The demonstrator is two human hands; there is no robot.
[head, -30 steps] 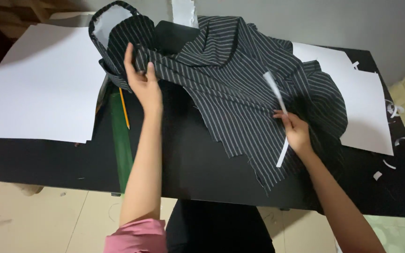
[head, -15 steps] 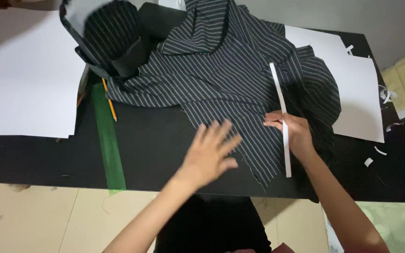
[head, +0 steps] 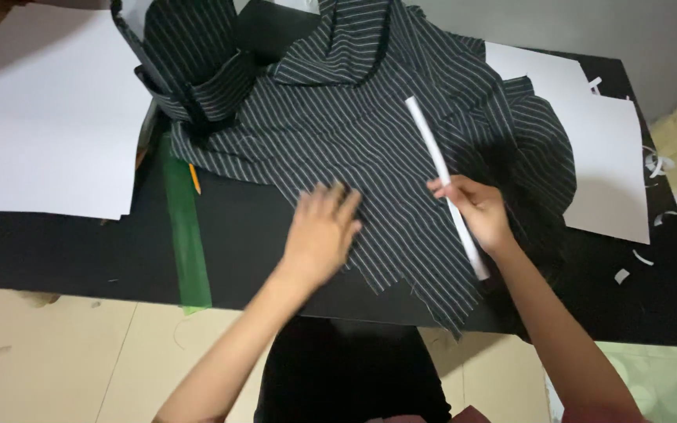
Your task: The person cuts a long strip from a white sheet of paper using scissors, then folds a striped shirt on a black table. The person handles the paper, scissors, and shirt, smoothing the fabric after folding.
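Observation:
A black fabric with thin white stripes (head: 370, 125) lies spread and bunched over a black table (head: 64, 251). My left hand (head: 321, 231) rests flat, fingers apart, on the fabric's lower edge near the table's front. My right hand (head: 476, 213) pinches a long narrow white strip (head: 442, 178) that lies slanted across the fabric. A folded, standing part of the fabric (head: 193, 63) sits at the back left.
A large white sheet (head: 41, 117) covers the table's left end and another white sheet (head: 589, 133) lies at the right. A green ruler (head: 184, 235) and a yellow pencil (head: 194, 178) lie left of the fabric. White paper scraps (head: 640, 258) dot the right edge.
My left hand came down from the folded fabric at the back left to the fabric's front edge and now lies flat there. The right hand kept hold of the white strip.

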